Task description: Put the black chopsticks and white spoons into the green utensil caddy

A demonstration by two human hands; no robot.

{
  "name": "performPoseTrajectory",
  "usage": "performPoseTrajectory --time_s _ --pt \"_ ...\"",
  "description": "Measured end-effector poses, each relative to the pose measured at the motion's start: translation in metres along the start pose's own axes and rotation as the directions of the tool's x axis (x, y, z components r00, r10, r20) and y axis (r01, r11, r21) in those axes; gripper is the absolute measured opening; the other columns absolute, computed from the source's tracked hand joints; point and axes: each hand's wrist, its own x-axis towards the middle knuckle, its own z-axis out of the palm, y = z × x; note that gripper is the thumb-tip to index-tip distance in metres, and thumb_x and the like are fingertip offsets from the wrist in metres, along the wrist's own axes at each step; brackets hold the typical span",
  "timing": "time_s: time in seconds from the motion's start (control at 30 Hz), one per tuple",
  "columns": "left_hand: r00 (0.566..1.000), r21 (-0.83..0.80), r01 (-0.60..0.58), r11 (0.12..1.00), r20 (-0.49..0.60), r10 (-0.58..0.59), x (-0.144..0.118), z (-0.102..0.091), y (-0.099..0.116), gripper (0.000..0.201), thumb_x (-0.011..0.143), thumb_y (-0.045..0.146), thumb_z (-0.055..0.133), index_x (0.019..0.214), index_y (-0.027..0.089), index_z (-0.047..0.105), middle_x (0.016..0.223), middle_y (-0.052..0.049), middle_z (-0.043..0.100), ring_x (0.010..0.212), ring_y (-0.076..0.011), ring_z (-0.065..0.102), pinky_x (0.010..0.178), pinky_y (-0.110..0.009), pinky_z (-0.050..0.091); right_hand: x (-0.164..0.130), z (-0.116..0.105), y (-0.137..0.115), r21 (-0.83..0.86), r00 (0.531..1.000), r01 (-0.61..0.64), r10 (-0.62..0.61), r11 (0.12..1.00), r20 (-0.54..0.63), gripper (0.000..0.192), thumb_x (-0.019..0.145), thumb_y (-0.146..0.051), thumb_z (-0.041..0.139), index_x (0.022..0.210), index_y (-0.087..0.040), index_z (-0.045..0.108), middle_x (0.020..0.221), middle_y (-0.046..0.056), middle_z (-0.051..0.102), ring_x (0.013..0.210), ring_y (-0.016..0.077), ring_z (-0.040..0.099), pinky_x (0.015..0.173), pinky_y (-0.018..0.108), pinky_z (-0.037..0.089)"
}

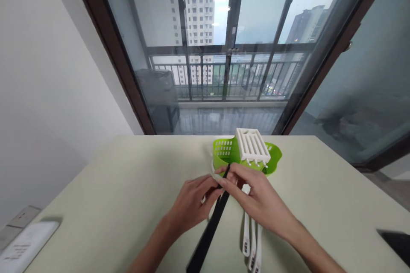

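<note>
Head view: both hands meet mid-bench, left hand (192,202) and right hand (253,198) pinching a long black flat strip (208,232) just before the green plastic slotted basket (224,153); no writing readable.

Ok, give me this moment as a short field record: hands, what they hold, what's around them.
left hand: fingers pinching the upper end of a black strip
right hand: fingertips on the same end of the strip, just in front of the green basket
black strip: long, flat, runs from the hands toward the near table edge
green basket: slotted, with a white grid insert tilted on top
white utensils: handles lying under the right wrist
table: pale, by the window
</note>
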Motion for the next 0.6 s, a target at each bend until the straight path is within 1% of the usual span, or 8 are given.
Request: performPoseTrajectory --time_s 0.07,0.13,0.2,0.3,0.4,0.53,0.6 --pt "0.996 -0.021 0.022 1.0 -0.08 -0.024 0.001 0.003 -0.003 0.019 0.103 0.027 0.049 0.093 0.02 0.065 0.086 -0.005 0.067 0.08 -0.0167 0.064 0.075 -0.027 0.05 0.007 -0.003 -0.004 -0.118 0.997 0.071 -0.069 0.99 0.021 0.031 0.104 -0.037 0.051 0.077 -0.022 0.051 0.075 -0.001 0.059 0.068 0.0141 0.054 0.063 0.027 0.041" --pt "0.989 -0.089 0.095 0.991 -0.107 -0.104 -0.001 0.007 -0.008 0.022 0.103 0.032 0.051 0.096 0.021 0.069 0.095 -0.008 0.072 0.09 -0.0188 0.067 0.082 -0.029 0.053 0.009 -0.005 -0.006 -0.21 0.993 0.111 -0.101 0.972 0.056 0.029 0.106 -0.035 0.047 0.081 -0.022 0.053 0.078 0.0 0.06 0.069 0.0144 0.056 0.064 0.028 0.04" --pt "0.978 -0.174 0.183 0.967 -0.066 -0.197 -0.005 0.011 -0.013 0.025 0.101 0.037 0.054 0.098 0.023 0.074 0.098 -0.007 0.076 0.09 -0.0192 0.07 0.083 -0.029 0.055 0.008 -0.006 -0.005 -0.265 0.989 0.138 -0.118 0.954 0.089 0.028 0.107 -0.034 0.044 0.084 -0.022 0.054 0.08 0.001 0.061 0.069 0.0149 0.058 0.064 0.028 0.04" --pt "0.955 -0.233 0.292 0.928 0.016 -0.297 -0.012 0.018 -0.023 0.026 0.097 0.044 0.06 0.096 0.025 0.079 0.09 -0.003 0.08 0.08 -0.0188 0.073 0.078 -0.028 0.056 0.006 -0.007 -0.003 -0.297 0.984 0.169 -0.143 0.94 0.107 0.026 0.108 -0.034 0.042 0.09 -0.022 0.056 0.08 0.001 0.062 0.07 0.0154 0.059 0.064 0.029 0.04" --pt "0.933 -0.243 0.36 0.901 0.085 -0.35 -0.019 0.025 -0.033 0.025 0.095 0.046 0.064 0.095 0.028 0.081 0.09 0.001 0.082 0.08 -0.0189 0.075 0.078 -0.027 0.056 0.006 -0.009 -0.001 -0.292 0.985 0.164 -0.138 0.942 0.107 0.025 0.108 -0.033 0.042 0.092 -0.022 0.058 0.079 0.001 0.063 0.07 0.0153 0.06 0.064 0.029 0.041" --pt "0.896 -0.262 0.442 0.858 0.174 -0.409 -0.028 0.035 -0.043 0.019 0.093 0.041 0.067 0.095 0.03 0.082 0.096 0.003 0.083 0.086 -0.019 0.077 0.083 -0.027 0.056 0.008 -0.012 0.0 -0.299 0.989 0.14 -0.116 0.944 0.097 0.025 0.107 -0.034 0.046 0.088 -0.022 0.057 0.079 0.0 0.064 0.069 0.0149 0.061 0.064 0.028 0.041" --pt "0.876 -0.26 0.48 0.838 0.199 -0.44 -0.032 0.039 -0.045 0.018 0.092 0.039 0.067 0.096 0.031 0.083 0.098 0.003 0.083 0.088 -0.0193 0.077 0.086 -0.028 0.056 0.01 -0.013 0.0 -0.306 0.991 0.127 -0.108 0.944 0.078 0.023 0.106 -0.034 0.048 0.091 -0.022 0.06 0.079 0.0 0.065 0.069 0.0152 0.062 0.064 0.028 0.042"
